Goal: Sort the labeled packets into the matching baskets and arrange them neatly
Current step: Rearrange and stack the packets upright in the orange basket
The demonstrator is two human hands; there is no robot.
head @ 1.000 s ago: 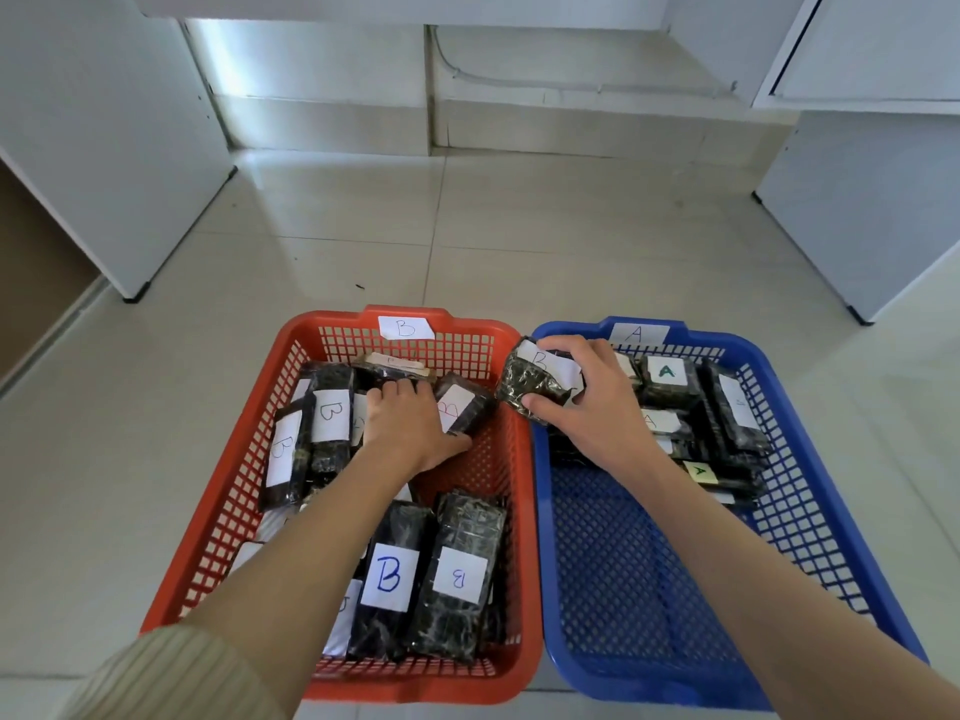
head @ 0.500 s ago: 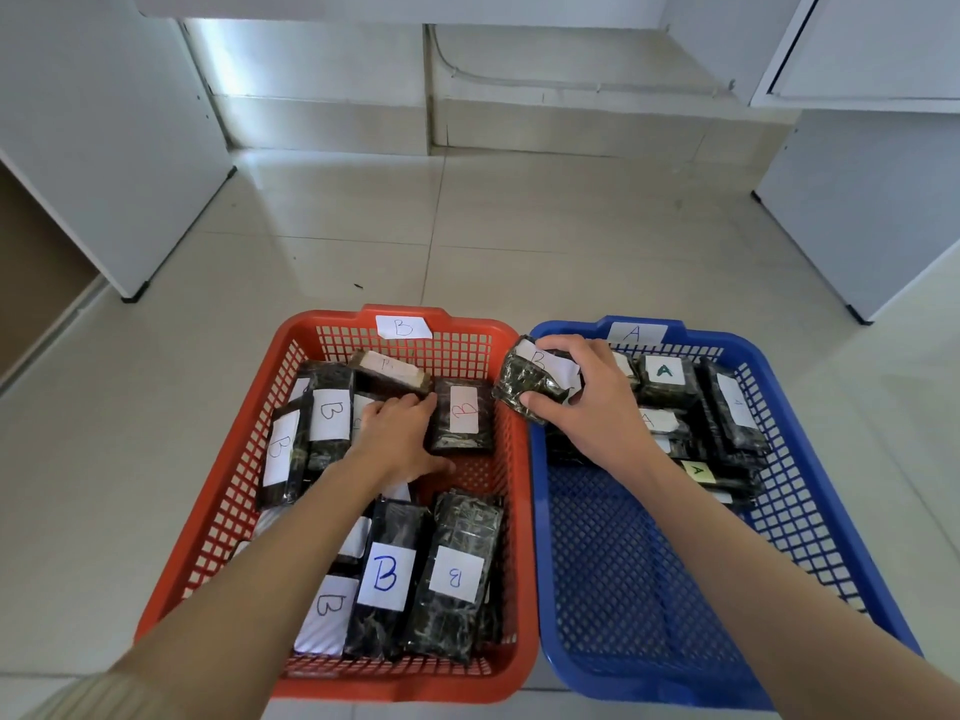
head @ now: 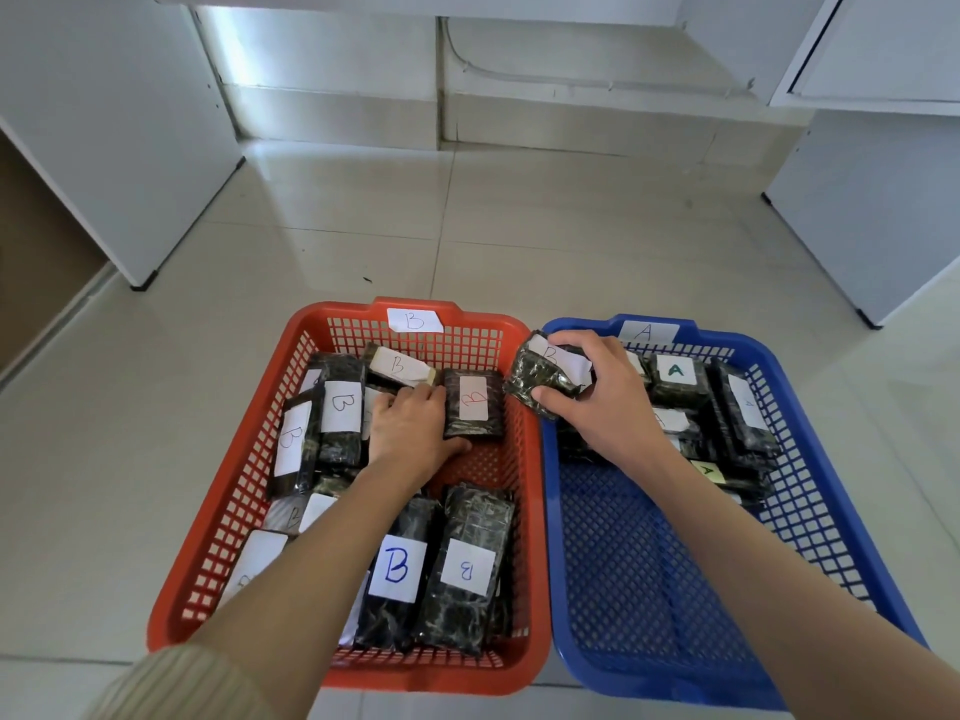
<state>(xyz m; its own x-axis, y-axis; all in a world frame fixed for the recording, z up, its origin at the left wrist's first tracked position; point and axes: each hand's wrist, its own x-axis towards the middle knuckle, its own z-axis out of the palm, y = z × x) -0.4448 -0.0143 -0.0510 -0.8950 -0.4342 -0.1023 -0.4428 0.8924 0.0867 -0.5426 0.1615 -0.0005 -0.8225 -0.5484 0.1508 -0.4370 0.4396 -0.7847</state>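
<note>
"So, where is the packet?"

"In my right hand (head: 608,407). The thumb is under its near edge and the fingers are curled over its top, pinching the packet (head: 540,379), which is marked B. It hangs over the right rim of the red basket (head: 244,475), where the blue basket (head: 769,350) stands just beside it."

"And the other hand?"

"My left hand (head: 410,428) lies palm down inside the red basket, toward its far end. The fingers are close together and rest on the packets there, with the thumb stuck out to the right. The fingers' side touches the left edge of a packet with a red letter (head: 472,402), which lies flat against the red basket's right wall."

"Any room in there?"

"There's a patch of bare mesh (head: 493,470) along the red basket's right wall. It lies between the packet with a red letter and two packets (head: 467,569) side by side at the near end. Leaning packets (head: 298,444) line the left wall."

"And outside it?"

"To its right, the blue basket's near half shows only mesh, and its packets marked A (head: 675,379) are heaped at the far end. Beyond the red basket's far rim, floor tiles (head: 467,241) run to white cabinets (head: 104,122)."
</note>
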